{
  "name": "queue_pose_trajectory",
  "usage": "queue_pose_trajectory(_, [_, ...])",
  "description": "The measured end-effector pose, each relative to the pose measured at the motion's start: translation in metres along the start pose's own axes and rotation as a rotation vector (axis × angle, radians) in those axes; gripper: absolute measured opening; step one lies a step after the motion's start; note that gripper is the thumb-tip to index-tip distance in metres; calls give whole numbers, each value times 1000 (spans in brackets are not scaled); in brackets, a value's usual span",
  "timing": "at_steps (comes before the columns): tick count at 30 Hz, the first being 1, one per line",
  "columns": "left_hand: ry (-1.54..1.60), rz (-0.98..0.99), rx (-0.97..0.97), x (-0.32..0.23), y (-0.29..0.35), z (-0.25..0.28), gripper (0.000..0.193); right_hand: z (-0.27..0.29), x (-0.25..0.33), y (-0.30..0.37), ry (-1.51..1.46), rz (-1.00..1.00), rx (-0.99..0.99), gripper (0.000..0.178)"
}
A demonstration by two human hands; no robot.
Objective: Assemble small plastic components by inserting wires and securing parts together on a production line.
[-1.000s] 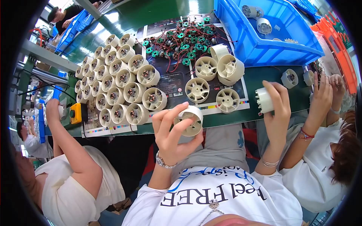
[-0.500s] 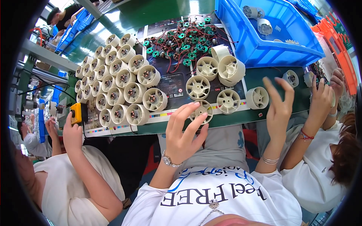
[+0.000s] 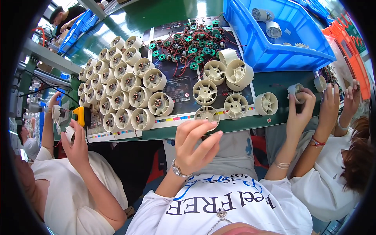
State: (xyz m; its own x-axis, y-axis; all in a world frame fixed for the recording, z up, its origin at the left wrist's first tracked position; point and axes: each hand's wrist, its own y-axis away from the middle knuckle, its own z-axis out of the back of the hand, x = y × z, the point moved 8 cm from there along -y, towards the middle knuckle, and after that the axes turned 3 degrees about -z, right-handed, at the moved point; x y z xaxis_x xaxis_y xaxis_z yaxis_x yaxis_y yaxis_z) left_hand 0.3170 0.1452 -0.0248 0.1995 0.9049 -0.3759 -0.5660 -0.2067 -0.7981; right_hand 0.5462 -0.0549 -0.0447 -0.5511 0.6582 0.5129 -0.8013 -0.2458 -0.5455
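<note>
Your right hand [image 3: 304, 105] clamps pale housing [image 3: 294, 91], sides likely easiest to grip. Your left hand [image 3: 194, 145], fingers apart, by cream drum [image 3: 206, 113], contact unclear.

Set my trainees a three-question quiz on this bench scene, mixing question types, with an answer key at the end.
1. Short answer: Which of the wearer's own hands is gripping a pale round housing?
2. True or false: The blue bin is to the right of the pile of green wired parts.
3. Fill in the colour: The small box to the left of the rows of housings is mainly ____.

Key:
1. The right hand.
2. True.
3. Yellow.
</note>
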Motion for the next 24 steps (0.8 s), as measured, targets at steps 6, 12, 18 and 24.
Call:
queue_pose_trajectory(6, [185, 2, -9, -18, -2, 0, 35, 34, 81, 32, -773, 135, -110, 46])
queue_pose_trajectory(12, [415, 183, 16, -8, -2, -2, 42, -8, 158, 65, -920, 419, 499, 28])
queue_pose_trajectory(18, [448, 286, 48, 24, 23, 19, 43, -23, 208, 87, -682, 762, 445, 20])
queue_pose_trajectory(24, [-16, 267, -265, 35, 55, 74, 46, -28, 242, 94, -705, 1010, 366, 12])
